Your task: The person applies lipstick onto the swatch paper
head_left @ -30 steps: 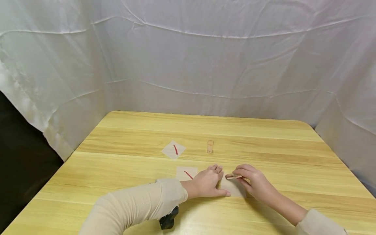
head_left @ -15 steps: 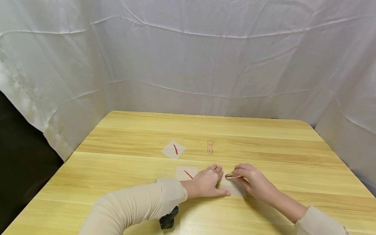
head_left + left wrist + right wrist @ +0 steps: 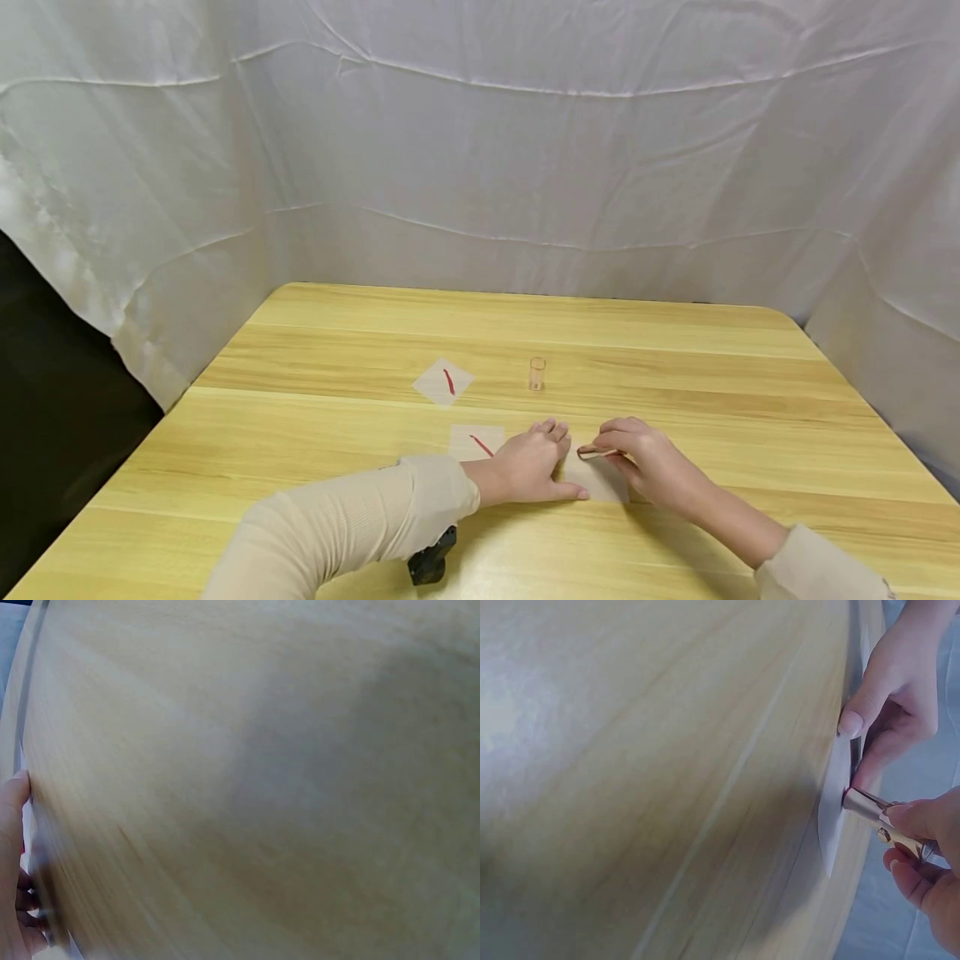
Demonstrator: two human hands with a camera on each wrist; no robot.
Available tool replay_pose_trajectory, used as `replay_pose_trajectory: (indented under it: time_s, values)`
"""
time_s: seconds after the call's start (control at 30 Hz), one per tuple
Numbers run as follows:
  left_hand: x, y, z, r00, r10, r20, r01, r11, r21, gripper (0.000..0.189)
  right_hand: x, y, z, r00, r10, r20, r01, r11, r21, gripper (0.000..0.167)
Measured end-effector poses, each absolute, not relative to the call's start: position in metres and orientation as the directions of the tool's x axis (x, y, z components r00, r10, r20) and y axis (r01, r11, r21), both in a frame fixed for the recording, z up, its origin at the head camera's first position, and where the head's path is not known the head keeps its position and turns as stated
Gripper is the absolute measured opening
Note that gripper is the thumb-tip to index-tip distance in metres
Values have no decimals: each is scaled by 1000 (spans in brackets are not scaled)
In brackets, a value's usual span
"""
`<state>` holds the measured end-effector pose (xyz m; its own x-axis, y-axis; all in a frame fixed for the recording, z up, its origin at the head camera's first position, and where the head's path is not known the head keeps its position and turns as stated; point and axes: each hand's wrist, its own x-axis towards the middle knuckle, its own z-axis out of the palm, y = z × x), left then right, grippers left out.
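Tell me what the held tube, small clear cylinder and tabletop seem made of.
Held tube: shiny, partly gold-toned, probably metal or metallised plastic, judging by bright reflections.
Small clear cylinder: plastic or glass, since the surface behind shows through.
Tabletop: wood or wood-look laminate, semi-gloss, with grain and soft sheen.

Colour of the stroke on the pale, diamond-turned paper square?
The slanted stroke is red; it shows best in the head view.

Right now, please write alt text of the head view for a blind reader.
A person's right hand holds a small tube at a paper that the left hand rests on. Two papers with red strokes and a small clear container share the table.
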<state>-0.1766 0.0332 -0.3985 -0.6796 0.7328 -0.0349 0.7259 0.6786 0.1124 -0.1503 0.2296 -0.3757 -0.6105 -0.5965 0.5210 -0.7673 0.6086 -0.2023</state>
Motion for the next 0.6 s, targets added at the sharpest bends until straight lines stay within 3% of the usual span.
replay_pose_trajectory:
  time_s: [0.6]
  values:
    - [-177,33,-400,-677,735,-30,731,677,87,76,-147,233,-375,-597,-604,528,-779,593,-204,34]
